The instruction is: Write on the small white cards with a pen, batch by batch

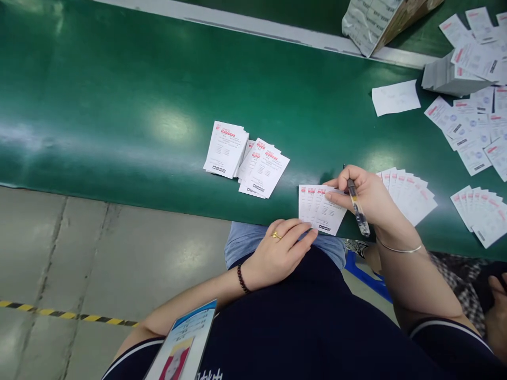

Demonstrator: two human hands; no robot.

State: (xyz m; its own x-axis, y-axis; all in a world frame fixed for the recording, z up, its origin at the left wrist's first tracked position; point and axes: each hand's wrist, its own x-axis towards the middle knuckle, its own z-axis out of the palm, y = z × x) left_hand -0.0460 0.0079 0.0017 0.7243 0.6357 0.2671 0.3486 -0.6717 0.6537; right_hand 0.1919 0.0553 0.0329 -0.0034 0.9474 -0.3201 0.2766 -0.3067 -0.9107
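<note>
Certificate cards [322, 211], white with red headings, are held in a small fan at the near edge of one green worktable [119, 105]; at least three overlapping cards can be counted in it. The upper right part of the fan is gripped by the right hand [362, 195], the thumb being pressed on the face of the top card and the fingers being bent behind it. One pen [359, 211] is also carried in that hand, slanted between the fingers and clear of the cards. The lower edge of the fan is touched by the left hand [283, 248], whose fingers are slightly apart; whether the cards are pinched there cannot be told, as the thumb is hidden.

One ring [277, 235] and one beaded bracelet [243, 279] are worn on the left side, and one thin bangle [400, 249] on the right wrist.

Two further fans are laid out to the right: a nearer fan [412, 198], partly covered by the right hand, with at least five cards seen, and a farther fan [481, 214] with about six. To the left, one neat pile [225, 150] is touched by one looser group [263, 171], in which at least three cards are seen. At the upper right, one thick stack [451, 76] is surrounded by scattered cards [471, 132], too overlapped to be counted. One blank slip [396, 98] is placed just beside the stack, and one carton [368, 21] is seen at the far edge.
</note>
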